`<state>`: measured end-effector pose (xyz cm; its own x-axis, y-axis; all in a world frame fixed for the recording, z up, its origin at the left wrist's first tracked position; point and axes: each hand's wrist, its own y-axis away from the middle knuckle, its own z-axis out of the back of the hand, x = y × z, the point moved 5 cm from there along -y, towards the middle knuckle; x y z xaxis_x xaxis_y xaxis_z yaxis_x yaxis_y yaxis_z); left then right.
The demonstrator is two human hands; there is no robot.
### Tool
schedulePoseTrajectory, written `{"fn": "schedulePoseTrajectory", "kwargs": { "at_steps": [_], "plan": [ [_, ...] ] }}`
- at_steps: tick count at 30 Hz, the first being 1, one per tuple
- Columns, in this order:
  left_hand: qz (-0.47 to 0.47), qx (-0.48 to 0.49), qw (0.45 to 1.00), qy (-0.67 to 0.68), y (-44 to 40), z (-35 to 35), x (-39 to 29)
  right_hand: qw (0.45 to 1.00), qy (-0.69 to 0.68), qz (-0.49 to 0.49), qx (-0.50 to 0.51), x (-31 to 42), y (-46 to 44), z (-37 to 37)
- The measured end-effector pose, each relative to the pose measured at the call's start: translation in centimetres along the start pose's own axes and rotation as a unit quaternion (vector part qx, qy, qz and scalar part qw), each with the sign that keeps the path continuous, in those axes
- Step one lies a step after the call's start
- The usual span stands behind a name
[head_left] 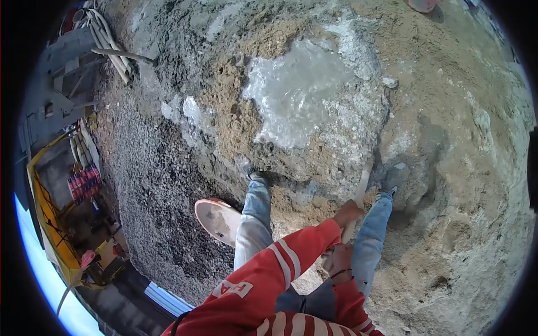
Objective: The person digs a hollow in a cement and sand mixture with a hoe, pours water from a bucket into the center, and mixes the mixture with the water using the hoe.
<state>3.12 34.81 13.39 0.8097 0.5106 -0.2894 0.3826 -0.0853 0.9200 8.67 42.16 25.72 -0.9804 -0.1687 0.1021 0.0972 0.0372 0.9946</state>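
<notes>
My left hand (349, 213), at the end of a red sleeve, is wrapped round the pale wooden handle (365, 178) of a long tool. Lower on the same handle, near my body, my right hand (340, 259) is closed, with a dark band at its wrist. The handle slants away beside my right leg to the edge of the mix; its working end is hidden, so I cannot tell what kind of tool it is. Past my feet lies a ring of sandy, powdery mix (350, 120) around a pool of wet grey slurry (297, 84).
A shallow round pan (218, 222) sits beside my left leg, on dark gravel (162, 185). Several pale poles (109, 45) lie at the upper left. A yellow-framed structure (50, 218) stands at the far left. Sandy ground (459, 235) stretches to the right.
</notes>
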Motion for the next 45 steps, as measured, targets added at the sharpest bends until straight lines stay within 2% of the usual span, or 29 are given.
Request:
{"fn": "schedulePoseTrajectory", "kwargs": {
  "at_steps": [1,3,6,7,8,9,10,11,12,13,14,16,18,20,21,23,25,26,28,30,32,34,35,37,39,41,42,43,45],
  "plan": [
    [-0.010,-0.008,1.000,0.010,1.4,0.6,-0.2,0.997,0.057,-0.022,-0.038,2.0,2.9,-1.8],
    [0.071,0.039,0.946,0.313,3.9,1.1,0.6,0.989,0.124,-0.038,-0.075,4.1,7.4,-4.2],
    [0.020,-0.004,0.936,0.350,3.8,3.8,2.0,0.968,0.232,-0.074,-0.060,3.8,12.0,-4.9],
    [-0.048,-0.030,0.869,0.492,3.1,5.1,2.7,0.947,0.314,-0.046,-0.043,3.5,13.3,-5.1],
    [-0.060,-0.031,0.863,0.501,1.6,7.0,3.5,0.920,0.391,-0.018,-0.024,3.2,13.9,-5.3],
    [-0.070,-0.033,0.857,0.510,0.5,9.3,3.7,0.918,0.396,-0.020,-0.026,2.9,14.2,-4.9],
    [-0.119,-0.063,0.853,0.504,0.7,12.0,3.8,0.856,0.514,0.060,0.022,3.2,14.5,-5.2],
    [-0.073,-0.107,0.838,0.530,2.5,14.7,2.8,0.772,0.616,0.138,0.070,3.3,14.8,-5.6],
    [-0.083,-0.134,0.827,0.540,3.0,16.6,3.1,0.773,0.617,0.133,0.068,3.1,14.2,-4.6],
    [-0.112,-0.183,0.842,0.494,4.2,18.1,2.9,0.737,0.642,0.189,0.098,3.2,12.7,-3.8],
    [-0.112,-0.183,0.844,0.492,4.1,19.0,3.2,0.696,0.662,0.246,0.127,3.2,10.9,-3.1],
    [-0.126,-0.252,0.819,0.501,3.8,21.0,4.3,0.632,0.728,0.240,0.114,3.2,6.0,-0.8],
    [-0.126,-0.254,0.806,0.519,3.5,21.9,3.8,0.595,0.737,0.295,0.127,2.8,-0.9,1.9],
    [-0.125,-0.276,0.790,0.533,0.5,23.4,4.6,0.540,0.773,0.320,0.091,2.7,-7.2,2.9],
    [-0.133,-0.266,0.787,0.541,-1.5,24.1,5.2,0.536,0.783,0.309,0.071,2.7,-9.7,2.7],
    [-0.139,-0.280,0.783,0.538,-2.7,25.1,4.8,0.540,0.785,0.302,0.041,2.3,-14.2,2.6],
    [-0.133,-0.327,0.785,0.508,-2.6,25.6,3.0,0.633,0.706,0.318,0.024,1.6,-17.6,3.1],
    [-0.124,-0.357,0.796,0.473,-1.3,25.4,1.2,0.643,0.695,0.322,0.007,1.3,-18.3,3.3],
    [-0.127,-0.381,0.804,0.438,0.2,24.8,-1.1,0.624,0.645,0.442,-0.018,0.5,-17.5,2.3],
    [-0.133,-0.406,0.816,0.389,2.0,23.1,-4.5,0.671,0.601,0.434,-0.012,0.6,-14.4,1.6],
    [-0.199,-0.364,0.838,0.355,1.8,20.8,-8.7,0.710,0.559,0.429,0.005,-0.5,-14.5,2.9],
    [-0.201,-0.317,0.877,0.301,2.1,16.7,-16.2,0.881,0.363,0.301,0.030,-3.8,-20.8,7.0],
    [-0.255,-0.279,0.883,0.278,1.7,14.6,-20.6,0.743,0.539,0.394,-0.040,6.8,-11.7,2.0],
    [-0.342,-0.214,0.886,0.229,-0.3,10.7,-28.8,0.715,0.498,0.482,-0.092,14.1,-9.8,0.5],
    [-0.459,-0.176,0.853,0.175,-3.7,7.0,-35.8,0.739,0.453,0.487,-0.102,21.4,-9.9,-0.8],
    [-0.458,-0.190,0.866,0.070,-9.9,4.4,-39.6,0.758,0.425,0.484,-0.106,27.3,-12.0,-1.8],
    [-0.524,-0.358,0.768,-0.086,-16.7,5.5,-40.7,0.780,0.393,0.477,-0.097,29.9,-13.3,-2.0],
    [-0.464,-0.386,0.772,-0.199,-19.3,3.9,-41.2,0.782,0.400,0.465,-0.112,31.7,-14.5,-1.9],
    [-0.278,-0.261,0.905,-0.189,-21.2,0.1,-39.1,0.792,0.413,0.426,-0.143,31.7,-16.5,-0.7]
  ]
}}
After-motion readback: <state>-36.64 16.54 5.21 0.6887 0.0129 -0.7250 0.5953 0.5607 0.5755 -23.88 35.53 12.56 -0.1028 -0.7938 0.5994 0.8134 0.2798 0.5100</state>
